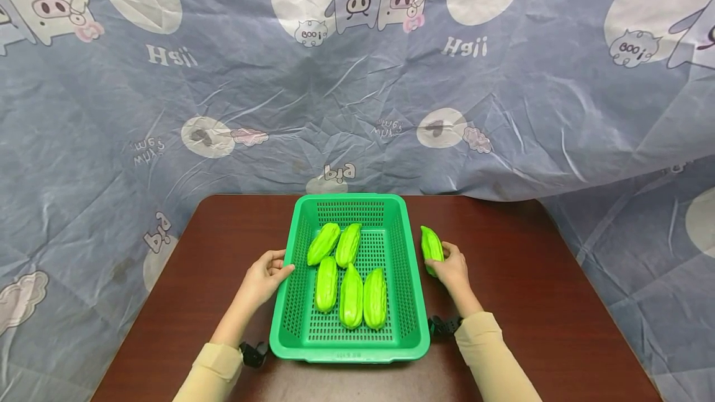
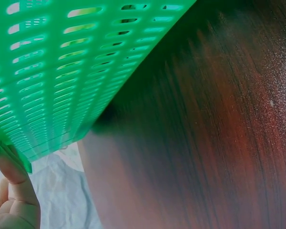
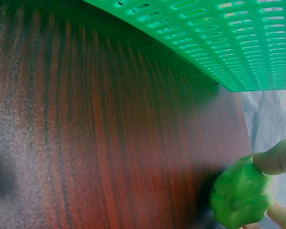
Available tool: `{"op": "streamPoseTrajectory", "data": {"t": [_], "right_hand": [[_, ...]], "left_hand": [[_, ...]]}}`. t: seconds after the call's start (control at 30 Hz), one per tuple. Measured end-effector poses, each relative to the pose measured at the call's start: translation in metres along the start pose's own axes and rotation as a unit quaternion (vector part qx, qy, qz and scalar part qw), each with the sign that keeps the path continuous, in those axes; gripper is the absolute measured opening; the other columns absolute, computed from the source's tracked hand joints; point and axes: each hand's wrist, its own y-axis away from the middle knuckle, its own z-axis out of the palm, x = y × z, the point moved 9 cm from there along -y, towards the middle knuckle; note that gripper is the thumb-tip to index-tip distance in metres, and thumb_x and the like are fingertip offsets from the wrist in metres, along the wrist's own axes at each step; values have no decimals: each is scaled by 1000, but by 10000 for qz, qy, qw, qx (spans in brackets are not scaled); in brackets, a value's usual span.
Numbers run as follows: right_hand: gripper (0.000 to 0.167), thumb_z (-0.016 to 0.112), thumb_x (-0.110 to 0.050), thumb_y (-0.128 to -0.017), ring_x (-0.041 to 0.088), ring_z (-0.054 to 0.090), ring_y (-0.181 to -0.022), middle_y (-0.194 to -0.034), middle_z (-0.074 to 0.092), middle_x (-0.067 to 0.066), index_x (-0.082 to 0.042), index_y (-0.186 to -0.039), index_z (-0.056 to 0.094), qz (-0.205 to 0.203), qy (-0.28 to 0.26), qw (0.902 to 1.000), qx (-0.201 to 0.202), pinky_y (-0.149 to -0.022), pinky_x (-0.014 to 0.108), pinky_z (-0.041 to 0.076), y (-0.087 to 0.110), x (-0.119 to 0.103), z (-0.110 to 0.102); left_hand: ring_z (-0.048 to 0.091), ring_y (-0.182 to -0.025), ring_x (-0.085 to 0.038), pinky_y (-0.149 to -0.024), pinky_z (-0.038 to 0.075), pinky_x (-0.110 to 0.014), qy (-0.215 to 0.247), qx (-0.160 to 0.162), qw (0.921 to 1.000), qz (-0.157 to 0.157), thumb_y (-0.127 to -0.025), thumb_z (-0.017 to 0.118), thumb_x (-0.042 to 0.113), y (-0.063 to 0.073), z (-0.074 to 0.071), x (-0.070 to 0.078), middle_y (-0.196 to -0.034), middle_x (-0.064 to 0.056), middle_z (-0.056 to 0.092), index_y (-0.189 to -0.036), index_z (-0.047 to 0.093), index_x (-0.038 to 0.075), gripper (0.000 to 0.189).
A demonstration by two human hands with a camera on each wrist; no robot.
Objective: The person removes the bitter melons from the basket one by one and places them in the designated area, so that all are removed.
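A green plastic basket with slotted walls stands on the table, and several bright green bitter melons lie inside it. At its left rim my left hand pinches the edge, thumb on top and fingers below; the left wrist view shows a fingertip against the rim. To the right of the basket, my right hand grips another bitter melon from its right side. The right wrist view looks at the blunt end of this bitter melon, with thumb and fingers around it.
The dark brown wooden table extends to both sides of the basket. Behind it hangs a grey-blue patterned cloth. Black wrist cameras sit at both wrists, close to the basket's lower corners.
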Motion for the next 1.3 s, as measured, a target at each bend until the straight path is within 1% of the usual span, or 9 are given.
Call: {"op": "streamPoseTrajectory", "data": {"t": [0.33, 0.73, 0.87, 1.03, 1.3], "right_hand": [[77, 67, -14, -87, 45, 39, -127, -140, 39, 32, 6, -149, 28, 114, -265, 9995, -98, -104, 56, 35, 1, 5, 2], [78, 69, -19, -88, 45, 39, -127, -139, 39, 31, 6, -149, 29, 135, -181, 9997, -66, -104, 56, 35, 2, 4, 0], [77, 69, -21, -89, 46, 39, -127, -138, 40, 33, 7, -149, 30, 62, -91, 9999, -77, -104, 57, 36, 2, 0, -5], [78, 68, -26, -91, 47, 36, -131, -143, 35, 33, 6, -150, 27, 37, -170, 9997, -176, -105, 58, 35, 3, -8, -14], [82, 67, -33, -93, 46, 31, -138, -151, 30, 31, 3, -153, 23, -30, -137, 9996, -239, -110, 59, 31, 6, -20, -29]], "left_hand": [[61, -91, -18, -72, 49, -27, 19, -4, 10000, 30, -96, 66, 21, 1, 0, 1, -114, -16, 62, -140, 49, 0, 51], [60, -91, -17, -72, 49, -27, -22, 16, 10000, 63, -97, 65, 20, 0, 0, 0, -114, -14, 62, -140, 49, 1, 50], [60, -90, -16, -72, 49, -27, -25, 26, 10000, 65, -97, 65, 20, 0, 0, 0, -113, -14, 62, -140, 49, 1, 50], [61, -91, -18, -72, 49, -28, -28, 27, 10000, 66, -97, 65, 20, 0, 0, 1, -113, -15, 62, -140, 49, 1, 50], [62, -93, -20, -73, 50, -28, -75, 9, 9999, 128, -97, 64, 21, 0, 0, 0, -114, -15, 62, -140, 49, 0, 50]]}}
